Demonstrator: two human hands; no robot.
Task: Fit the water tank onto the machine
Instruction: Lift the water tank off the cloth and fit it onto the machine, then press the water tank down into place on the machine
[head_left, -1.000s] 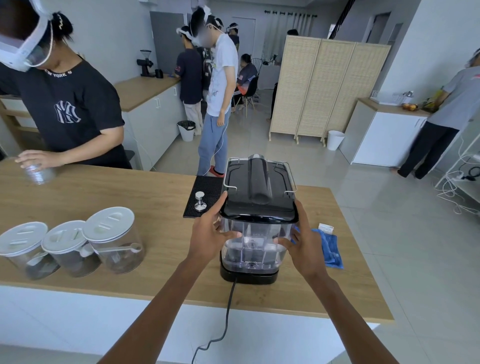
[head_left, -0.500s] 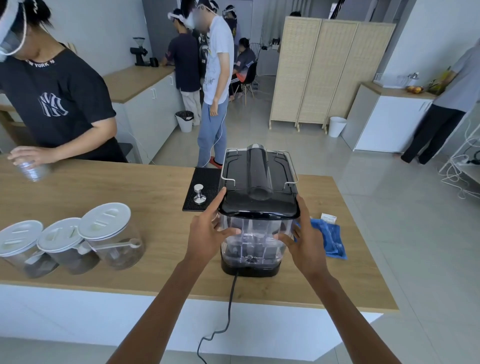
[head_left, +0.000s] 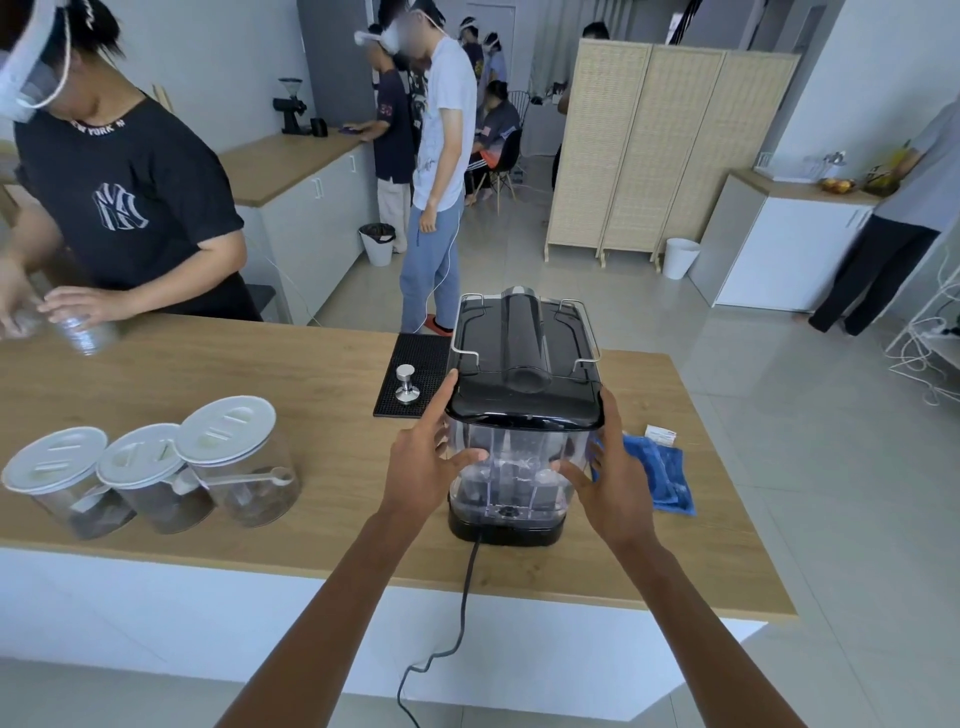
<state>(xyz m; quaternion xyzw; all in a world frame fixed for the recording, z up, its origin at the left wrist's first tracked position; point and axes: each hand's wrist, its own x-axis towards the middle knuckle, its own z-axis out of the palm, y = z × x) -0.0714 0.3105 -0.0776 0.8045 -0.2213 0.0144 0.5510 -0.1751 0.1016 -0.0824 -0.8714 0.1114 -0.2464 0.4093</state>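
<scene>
A black coffee machine (head_left: 524, 358) stands on the wooden counter (head_left: 311, 395), its back towards me. The clear water tank (head_left: 511, 467) sits upright at that back, under the black lid and above the black base. My left hand (head_left: 423, 462) grips the tank's left side, forefinger stretched up along the lid's edge. My right hand (head_left: 613, 478) grips the tank's right side. A black power cord (head_left: 462, 613) hangs from the base over the counter's front edge.
Three lidded jars (head_left: 156, 473) stand at the left. A black mat with a metal tamper (head_left: 406, 384) lies left of the machine, a blue cloth (head_left: 660, 478) to its right. A person across the counter holds a clear cup (head_left: 83, 332). More people stand behind.
Both hands stay on the tank's sides; the tank looks slightly lower against the base. The camera has shifted a little and the person opposite has moved the cup.
</scene>
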